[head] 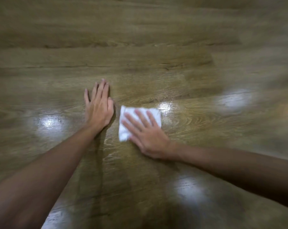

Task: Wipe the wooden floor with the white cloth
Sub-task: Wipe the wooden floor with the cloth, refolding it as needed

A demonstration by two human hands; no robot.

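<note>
hands: 2, left [99,107] and right [147,135] | cloth [140,120]: 1 | floor [156,55]: 1 | light glares on floor: 4, blurred

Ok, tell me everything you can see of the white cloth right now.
The white cloth is a small folded pad, roughly square, of soft rumpled fabric. It lies flat on the glossy wooden floor. The right hand presses on it, fingers spread, covering its lower right part. The left hand rests beside it without touching. Motion blur hides its texture.
</note>
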